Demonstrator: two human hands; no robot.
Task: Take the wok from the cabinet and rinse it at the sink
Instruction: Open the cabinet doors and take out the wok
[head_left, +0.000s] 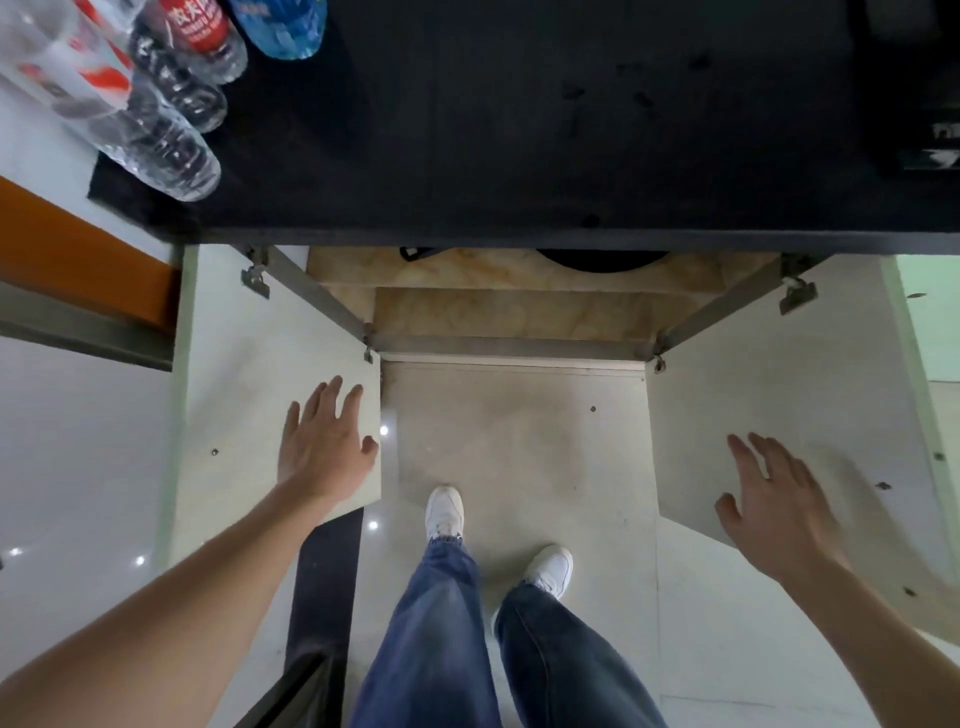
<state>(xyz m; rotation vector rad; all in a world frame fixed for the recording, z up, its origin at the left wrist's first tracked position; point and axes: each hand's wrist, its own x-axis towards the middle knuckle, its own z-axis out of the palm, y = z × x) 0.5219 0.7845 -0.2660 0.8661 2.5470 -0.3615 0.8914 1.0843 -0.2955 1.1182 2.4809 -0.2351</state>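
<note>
I look straight down at a cabinet under a black countertop (519, 130), with both of its white doors swung open. My left hand (324, 441) lies with fingers spread on the inner face of the left door (234, 364). With straight fingers, my right hand (774, 504) is over the right door (779, 374); whether it touches I cannot tell. A dark round shape (602, 260), maybe the wok's rim, peeks out from under the counter edge on the tan cabinet floor (509, 306). Most of the inside is hidden. No sink is in view.
Several plastic water bottles (171, 104) lie on the counter's left end. An orange panel (78, 254) is at the left. My legs in jeans and white shoes (444, 512) stand on the pale floor between the doors. A dark object (924, 88) sits at the counter's right.
</note>
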